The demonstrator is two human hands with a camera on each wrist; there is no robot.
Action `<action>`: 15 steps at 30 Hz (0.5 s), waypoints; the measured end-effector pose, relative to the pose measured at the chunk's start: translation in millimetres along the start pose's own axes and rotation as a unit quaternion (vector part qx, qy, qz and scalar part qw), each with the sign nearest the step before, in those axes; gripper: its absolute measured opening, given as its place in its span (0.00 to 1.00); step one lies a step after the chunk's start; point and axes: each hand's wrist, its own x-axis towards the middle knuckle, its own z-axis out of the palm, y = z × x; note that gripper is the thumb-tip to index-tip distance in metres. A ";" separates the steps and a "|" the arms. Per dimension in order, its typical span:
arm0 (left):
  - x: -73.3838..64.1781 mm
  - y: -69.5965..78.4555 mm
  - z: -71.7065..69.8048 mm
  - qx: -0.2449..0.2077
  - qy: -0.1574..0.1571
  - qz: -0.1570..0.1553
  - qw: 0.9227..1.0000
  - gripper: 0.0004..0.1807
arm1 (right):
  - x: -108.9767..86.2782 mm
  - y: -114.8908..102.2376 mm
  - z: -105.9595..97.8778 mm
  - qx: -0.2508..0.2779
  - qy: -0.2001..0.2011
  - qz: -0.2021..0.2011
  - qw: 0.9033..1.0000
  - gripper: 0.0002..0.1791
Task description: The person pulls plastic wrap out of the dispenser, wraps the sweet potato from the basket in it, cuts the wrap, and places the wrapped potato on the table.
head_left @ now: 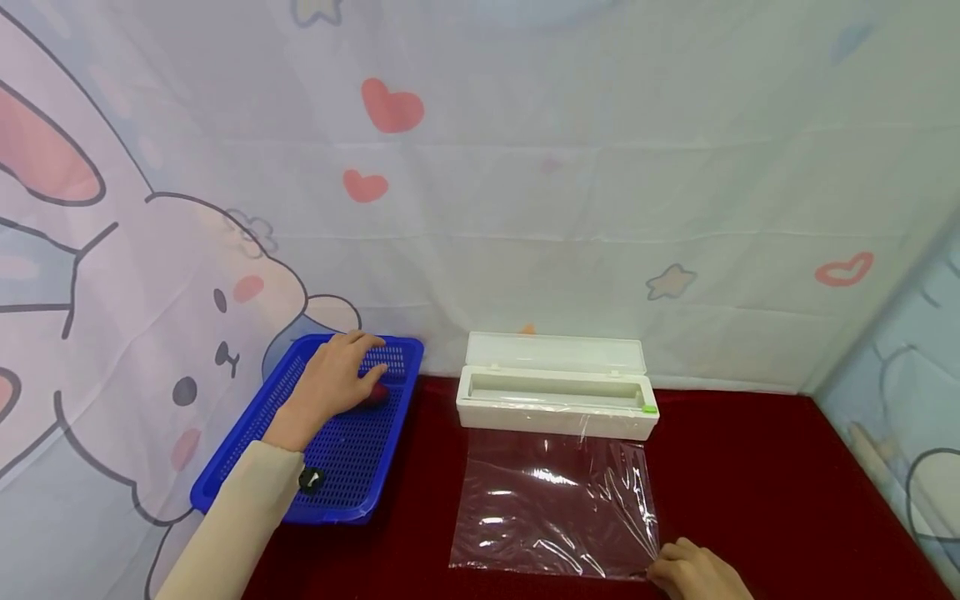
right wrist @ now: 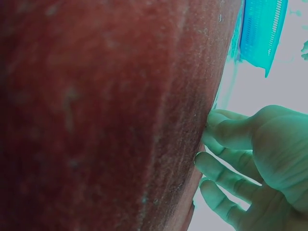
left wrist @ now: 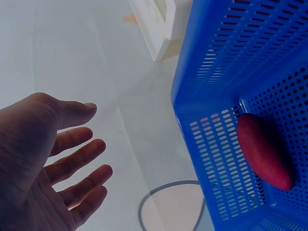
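My left hand [head_left: 333,375] hovers over the far part of a blue plastic basket [head_left: 408,408], fingers loosely spread and holding nothing. Below it lies a reddish sweet potato [head_left: 377,395], partly covered by the hand in the head view but whole in the left wrist view [left wrist: 263,151]. At the table's front, my right hand [head_left: 693,571] pinches the near right corner of a clear sheet of plastic wrap [head_left: 551,508] between thumb and forefinger. That sheet stretches flat toward me from a white wrap dispenser box [head_left: 555,419], whose lid [head_left: 555,352] stands raised at the back.
A dark green round thing with a pale mark [head_left: 311,479] lies in the basket beside my left sleeve. A green slider [head_left: 649,409] sits at the dispenser's right end. Dark red cloth [head_left: 757,475] covers the table, and a printed curtain [head_left: 555,208] hangs behind.
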 end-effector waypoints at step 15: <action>12.0 -24.6 16.1 -0.003 0.000 -0.026 1.000 0.21 | 2.6 0.7 1.0 -0.002 0.008 -0.001 1.000 0.06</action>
